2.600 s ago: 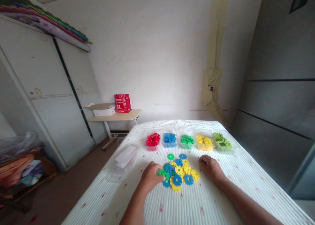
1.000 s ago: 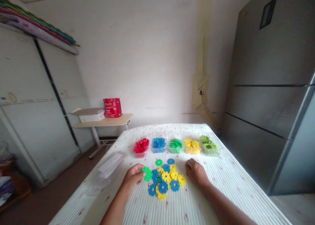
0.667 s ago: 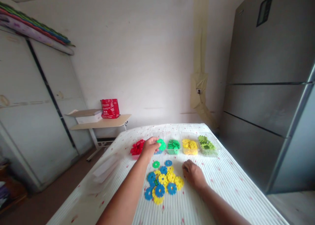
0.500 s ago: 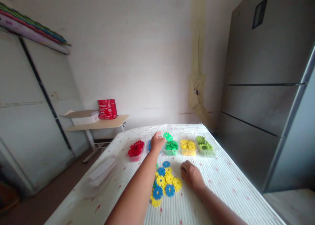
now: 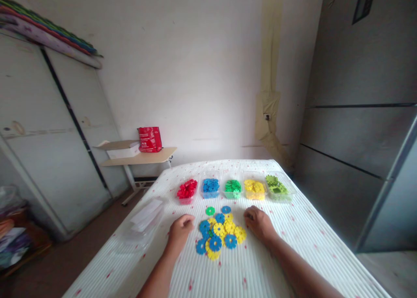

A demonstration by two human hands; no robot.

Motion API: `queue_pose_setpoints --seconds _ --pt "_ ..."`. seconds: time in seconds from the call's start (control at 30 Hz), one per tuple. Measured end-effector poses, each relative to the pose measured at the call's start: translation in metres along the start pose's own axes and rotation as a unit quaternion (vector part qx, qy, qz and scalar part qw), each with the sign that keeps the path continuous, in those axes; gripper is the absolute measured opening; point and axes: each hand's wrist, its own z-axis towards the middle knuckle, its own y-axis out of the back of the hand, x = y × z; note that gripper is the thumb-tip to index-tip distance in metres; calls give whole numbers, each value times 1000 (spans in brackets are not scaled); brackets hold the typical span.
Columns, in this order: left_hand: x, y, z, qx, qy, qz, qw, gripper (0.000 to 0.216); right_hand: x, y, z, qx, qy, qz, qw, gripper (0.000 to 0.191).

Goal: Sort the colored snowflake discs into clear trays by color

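Observation:
A pile of blue, yellow and green flower-shaped plastic discs (image 5: 219,233) lies on the white striped bed cover (image 5: 260,263). My left hand (image 5: 180,229) rests at the pile's left edge, fingers curled in, with nothing showing in them. My right hand (image 5: 258,222) lies palm down at the pile's right edge, fingers loosely bent, holding nothing. Behind the pile stands a row of clear trays sorted by colour: red (image 5: 186,189), blue (image 5: 210,187), green (image 5: 232,187), yellow (image 5: 254,189) and light green (image 5: 276,186). One green disc (image 5: 210,211) lies apart, between pile and trays.
Clear plastic lids (image 5: 146,213) lie on the bed to the left. Beyond the bed's left edge stands a small side table (image 5: 140,158) with a red bag (image 5: 150,138) and a box. A white wardrobe (image 5: 48,159) fills the left, a grey cabinet (image 5: 365,115) the right.
My left hand carried green discs from the pile out to the green tray, let them go there and drew back to the pile's left edge. My right hand stayed put.

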Motion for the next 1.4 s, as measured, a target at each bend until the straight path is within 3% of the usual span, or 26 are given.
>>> queue_pose_setpoints --seconds 0.13,0.3,0.43,0.83,1.07,1.17,1.4 --pt "7 17 -12 0 39 -109 993 31 2 10 -3 45 28 36 998 19" --pt "3 16 -14 2 46 -120 992 31 10 17 -8 111 68 76 989 22" --pt "5 15 -14 7 44 -122 991 30 17 17 -9 136 63 37 988 28" --pt "9 15 -13 4 40 -134 990 29 11 16 -6 132 34 99 986 9" --pt "6 14 -14 0 41 -130 991 29 18 9 -3 95 27 283 954 20" --pt "6 14 -13 0 42 -128 991 28 22 1 -3 89 59 256 961 27" --pt "9 14 -12 0 44 -127 991 29 33 -8 -5 96 111 59 987 42"
